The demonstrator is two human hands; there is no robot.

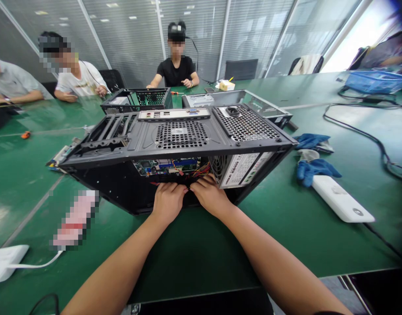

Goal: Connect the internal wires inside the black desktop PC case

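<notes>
A black computer case (138, 144) stands on the green table, its rear panel facing up and its open side towards me. Inside it show a motherboard (168, 166), a power supply (242, 170) with a white label, and a bundle of coloured wires (201, 169). My left hand (169, 199) reaches into the opening, its fingers curled and close together. Right beside it, my right hand (209, 192) is also inside, near the wires and below the power supply. The fingertips of both hands nearly meet at something small and dark that I cannot make out.
More case parts (138, 99) lie behind, with a metal panel frame (253, 98). Blue gloves (319, 168) and a white power bank (343, 199) are at right; a white box (8, 262) with a cable at left. Several people sit around the table. Black cables and a blue basket (375, 82) lie far right.
</notes>
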